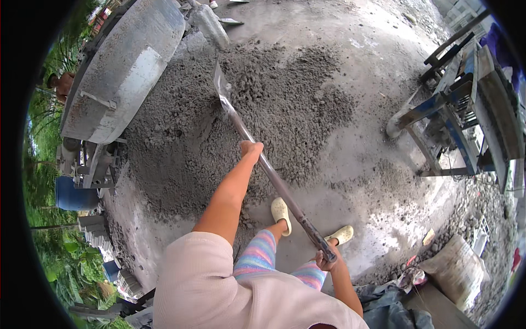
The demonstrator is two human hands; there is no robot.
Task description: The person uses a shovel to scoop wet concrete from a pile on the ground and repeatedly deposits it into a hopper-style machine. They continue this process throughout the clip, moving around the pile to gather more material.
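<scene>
At far left a blue barrel (74,194) stands by stacked grey blocks (94,230), partly lost in the dark rim. Above them sits a large round concrete mixer pan (123,66), its far edge cut off. A wide heap of damp grey mix (246,109) spreads over the concrete floor (383,55). The shovel (263,162) slants across it, blade (222,88) dug into the heap. The left hand (251,148) is wrapped around mid-shaft; the right hand (327,259) is closed around the handle end, fingers hidden. At right stands a blue metal block machine (466,115), blurred by the rim, and a filled sack (457,268) lies below it.
</scene>
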